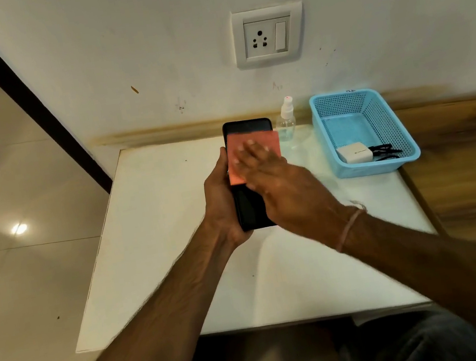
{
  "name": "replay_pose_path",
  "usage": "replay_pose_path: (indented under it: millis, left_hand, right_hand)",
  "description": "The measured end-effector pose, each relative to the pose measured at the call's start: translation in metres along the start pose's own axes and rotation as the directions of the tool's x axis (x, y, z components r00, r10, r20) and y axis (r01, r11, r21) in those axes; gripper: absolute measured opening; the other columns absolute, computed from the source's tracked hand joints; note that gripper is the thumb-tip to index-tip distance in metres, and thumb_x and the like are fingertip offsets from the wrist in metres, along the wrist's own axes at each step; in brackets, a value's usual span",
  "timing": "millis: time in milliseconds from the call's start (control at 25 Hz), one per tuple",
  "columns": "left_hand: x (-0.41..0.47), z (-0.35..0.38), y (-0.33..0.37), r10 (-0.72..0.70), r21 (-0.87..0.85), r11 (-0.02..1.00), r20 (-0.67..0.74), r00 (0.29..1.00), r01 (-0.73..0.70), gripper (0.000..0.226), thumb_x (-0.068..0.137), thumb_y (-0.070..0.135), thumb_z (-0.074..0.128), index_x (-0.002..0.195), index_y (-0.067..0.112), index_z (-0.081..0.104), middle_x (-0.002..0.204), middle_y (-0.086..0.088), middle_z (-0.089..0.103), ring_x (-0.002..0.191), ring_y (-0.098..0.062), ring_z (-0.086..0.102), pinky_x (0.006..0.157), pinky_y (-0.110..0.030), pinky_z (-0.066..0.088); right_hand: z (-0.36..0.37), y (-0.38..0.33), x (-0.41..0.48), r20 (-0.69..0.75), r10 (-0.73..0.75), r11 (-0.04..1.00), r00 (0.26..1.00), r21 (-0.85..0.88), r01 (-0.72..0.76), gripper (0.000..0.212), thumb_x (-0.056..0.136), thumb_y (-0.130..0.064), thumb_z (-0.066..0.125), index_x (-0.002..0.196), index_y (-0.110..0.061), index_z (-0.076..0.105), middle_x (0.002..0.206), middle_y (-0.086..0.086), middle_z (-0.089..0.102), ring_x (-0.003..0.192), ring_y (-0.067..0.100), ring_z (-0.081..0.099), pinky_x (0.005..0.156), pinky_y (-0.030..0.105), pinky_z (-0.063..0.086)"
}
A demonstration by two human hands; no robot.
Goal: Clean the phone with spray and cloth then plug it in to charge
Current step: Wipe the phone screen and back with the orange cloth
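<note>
Above the white tabletop, the left hand grips the phone by its edge while the right hand, fingers spread flat, presses the pink cloth on the screen. Wiping seems underway. Next likely comes the charger from the blue basket, bound for the wall socket.

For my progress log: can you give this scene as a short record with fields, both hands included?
phone: black, gripped by left hand
cloth: pink, on the upper screen, pressed flat by right hand
spray bottle: upright on table, untouched
charger: white adapter and black cable in blue basket
socket: on wall, nothing plugged in
stage: wiping; charging not begun
</note>
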State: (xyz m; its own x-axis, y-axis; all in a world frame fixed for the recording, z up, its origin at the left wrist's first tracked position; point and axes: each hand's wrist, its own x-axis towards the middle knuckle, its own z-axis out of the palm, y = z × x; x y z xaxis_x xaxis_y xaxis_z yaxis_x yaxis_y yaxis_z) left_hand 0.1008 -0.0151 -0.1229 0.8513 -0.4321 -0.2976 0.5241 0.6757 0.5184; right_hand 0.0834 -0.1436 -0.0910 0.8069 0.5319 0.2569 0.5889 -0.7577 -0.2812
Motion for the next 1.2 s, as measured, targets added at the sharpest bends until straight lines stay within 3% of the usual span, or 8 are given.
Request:
replay_pose_path:
  millis: [120,240,360,520,800,920,1040,1200]
  left_hand:
    - [0.000,-0.005,0.006,-0.008,-0.032,0.999,0.053,0.999,0.010,0.080,0.095,0.068,0.036,0.134,0.002,0.057,0.120,-0.017,0.063,0.100,-0.030,0.061,0.091,-0.042,0.050]
    - [0.002,-0.007,0.007,0.005,-0.046,0.999,0.041,0.999,-0.003,0.079,0.095,0.068,0.039,0.134,0.002,0.058,0.120,-0.018,0.064,0.097,-0.031,0.063,0.093,-0.044,0.051]
    - [0.003,-0.004,0.003,-0.019,0.032,0.999,-0.009,1.000,0.019,0.076,0.092,0.070,0.044,0.133,0.009,0.063,0.129,-0.018,0.065,0.108,-0.034,0.066,0.099,-0.051,0.049]
    - [0.002,0.001,-0.002,-0.021,0.038,0.999,-0.036,0.999,0.023,0.069,0.091,0.068,0.050,0.124,0.012,0.071,0.126,-0.016,0.068,0.112,-0.033,0.067,0.100,-0.048,0.052]
    - [0.002,-0.005,0.003,-0.046,-0.022,0.999,0.048,0.998,0.047,0.081,0.093,0.070,0.039,0.133,0.003,0.059,0.120,-0.016,0.064,0.097,-0.030,0.064,0.089,-0.044,0.052]
    - [0.003,-0.001,-0.003,-0.037,0.063,0.997,-0.045,0.998,0.040,0.071,0.092,0.070,0.045,0.125,0.012,0.070,0.116,-0.015,0.071,0.096,-0.031,0.070,0.088,-0.046,0.057]
    - [0.002,0.002,-0.005,-0.012,0.066,0.998,-0.063,0.998,0.016,0.064,0.091,0.066,0.050,0.122,0.014,0.072,0.120,-0.013,0.070,0.106,-0.031,0.068,0.100,-0.047,0.051]
    - [0.002,-0.003,0.003,-0.012,-0.013,1.000,0.021,1.000,0.012,0.074,0.094,0.066,0.042,0.132,0.005,0.063,0.122,-0.018,0.065,0.107,-0.032,0.063,0.097,-0.043,0.051]
  right_hand:
    - [0.014,-0.018,-0.049,0.060,-0.200,0.979,0.978,-0.026,0.202,0.066,0.082,0.005,0.062,0.142,-0.007,0.039,0.150,0.011,0.036,0.142,0.029,0.025,0.114,0.047,0.026]
    - [0.002,-0.001,-0.072,0.101,-0.335,0.939,0.937,-0.047,0.340,0.064,0.076,0.014,0.057,0.137,-0.004,0.048,0.146,0.012,0.042,0.139,0.030,0.034,0.107,0.047,0.039]
    - [-0.020,0.023,-0.043,0.038,-0.186,0.980,0.982,-0.065,0.188,0.061,0.078,0.015,0.049,0.137,-0.002,0.048,0.147,0.014,0.041,0.138,0.031,0.035,0.105,0.046,0.043]
    - [-0.010,0.006,-0.001,-0.034,0.046,0.999,0.998,0.017,-0.046,0.050,0.096,-0.002,0.046,0.144,-0.007,0.036,0.153,0.011,0.030,0.145,0.025,0.020,0.117,0.042,0.025]
    - [-0.003,0.004,-0.062,0.090,-0.282,0.955,0.955,-0.067,0.288,0.061,0.079,0.012,0.053,0.138,-0.004,0.047,0.147,0.012,0.041,0.139,0.030,0.034,0.110,0.046,0.035]
    - [-0.027,0.028,-0.028,0.036,-0.109,0.989,0.993,-0.100,0.112,0.058,0.083,0.012,0.047,0.139,-0.003,0.045,0.149,0.013,0.038,0.140,0.028,0.031,0.113,0.043,0.034]
    - [-0.024,0.019,0.010,-0.004,0.083,0.996,0.997,-0.035,-0.083,0.049,0.098,-0.005,0.040,0.146,-0.010,0.032,0.156,0.007,0.024,0.146,0.018,0.015,0.119,0.035,0.019]
    - [0.003,-0.013,-0.025,0.064,-0.093,0.995,0.994,-0.029,0.095,0.059,0.090,0.002,0.052,0.145,-0.008,0.033,0.154,0.010,0.028,0.145,0.026,0.019,0.116,0.040,0.024]
